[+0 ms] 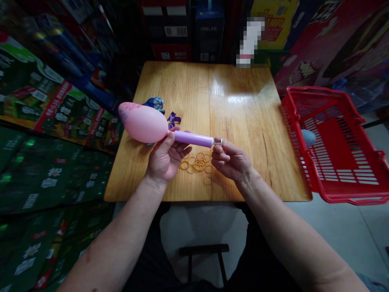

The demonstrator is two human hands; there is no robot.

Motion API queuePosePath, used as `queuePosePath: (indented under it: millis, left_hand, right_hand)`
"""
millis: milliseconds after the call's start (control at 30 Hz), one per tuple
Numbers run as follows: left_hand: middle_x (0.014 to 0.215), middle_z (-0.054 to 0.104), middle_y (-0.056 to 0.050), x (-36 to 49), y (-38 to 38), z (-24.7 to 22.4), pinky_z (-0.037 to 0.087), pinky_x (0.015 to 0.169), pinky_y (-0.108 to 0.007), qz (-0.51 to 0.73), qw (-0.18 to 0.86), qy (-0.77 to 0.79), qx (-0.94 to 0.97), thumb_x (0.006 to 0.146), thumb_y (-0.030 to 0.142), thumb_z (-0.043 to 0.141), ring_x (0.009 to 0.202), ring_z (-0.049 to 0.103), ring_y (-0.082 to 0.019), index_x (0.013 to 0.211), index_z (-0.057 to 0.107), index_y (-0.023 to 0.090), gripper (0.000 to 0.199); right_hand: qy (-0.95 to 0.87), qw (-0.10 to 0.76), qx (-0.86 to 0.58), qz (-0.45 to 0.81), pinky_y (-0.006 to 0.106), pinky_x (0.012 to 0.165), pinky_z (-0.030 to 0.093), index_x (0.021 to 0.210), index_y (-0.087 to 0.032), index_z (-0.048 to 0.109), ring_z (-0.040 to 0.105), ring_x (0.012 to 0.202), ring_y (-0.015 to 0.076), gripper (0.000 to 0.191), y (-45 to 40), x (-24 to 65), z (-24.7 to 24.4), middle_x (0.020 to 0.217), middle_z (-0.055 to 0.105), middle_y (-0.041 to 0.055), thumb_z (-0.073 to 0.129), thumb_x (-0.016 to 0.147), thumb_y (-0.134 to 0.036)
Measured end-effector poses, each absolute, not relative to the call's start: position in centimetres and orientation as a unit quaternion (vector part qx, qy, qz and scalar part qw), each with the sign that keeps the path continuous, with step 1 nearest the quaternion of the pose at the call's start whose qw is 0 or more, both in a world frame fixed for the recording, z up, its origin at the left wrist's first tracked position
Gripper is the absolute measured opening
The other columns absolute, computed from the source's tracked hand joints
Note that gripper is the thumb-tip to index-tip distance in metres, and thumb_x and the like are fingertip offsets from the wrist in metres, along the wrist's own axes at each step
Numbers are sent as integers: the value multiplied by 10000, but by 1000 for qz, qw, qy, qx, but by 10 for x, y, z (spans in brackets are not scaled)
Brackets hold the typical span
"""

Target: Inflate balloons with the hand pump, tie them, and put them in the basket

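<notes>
My left hand (164, 156) grips the barrel of a purple hand pump (193, 138) and the neck of a partly inflated pink balloon (142, 122) fitted over the pump's nozzle. The balloon points left, with a printed pattern at its far end. My right hand (231, 159) pinches the pump's metal plunger handle (217, 142) between its fingers. Loose yellow rubber bands (196, 164) lie on the table beneath and between my hands. Behind the pink balloon lie a crumpled blue balloon (154, 103) and a crumpled purple balloon (174, 120).
The wooden table (243, 101) has a glossy surface. A red plastic basket (334, 140) at its right edge holds a pale blue balloon (308, 138). Printed cartons stand stacked on the left and behind. A dark stool (203, 250) stands below the table's front edge.
</notes>
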State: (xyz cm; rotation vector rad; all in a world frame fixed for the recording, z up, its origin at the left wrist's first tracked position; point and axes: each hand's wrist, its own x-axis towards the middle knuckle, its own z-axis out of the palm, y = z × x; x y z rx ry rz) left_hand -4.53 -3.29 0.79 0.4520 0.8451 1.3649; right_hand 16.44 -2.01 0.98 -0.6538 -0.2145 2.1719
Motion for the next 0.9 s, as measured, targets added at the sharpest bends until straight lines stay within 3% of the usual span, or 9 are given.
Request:
queuePosePath:
  millis: [300,533,900]
  left_hand:
    - [1128,797,-54,-62,-21,11,608,851,-279,647,626,385,201,886,444,785,1048,753,-207,1134,751,266,307]
    - [1132,800,-45,-52,-29,8,615,827,-306,614,665,371,207,904,420,776,958,765,-191,1139,743,278,277]
    - [1112,801,-53,-64,-22,12,609,837,-284,646,626,388,202,896,434,774,1020,757,-212,1143,753,264,300]
  right_hand:
    - [-80,450,-278,845,137,442,364,941,-188,666,325,434,31,143,-9,184,22,656,587,-70,554,1027,-165]
    - [-74,420,-261,866,145,467,392,979,-180,665,374,450,33,66,-18,167,11,680,622,-57,603,1000,-178]
    - [-119,437,-260,852,124,476,383,973,-197,666,370,458,18,51,-8,182,17,680,607,-72,624,999,-185]
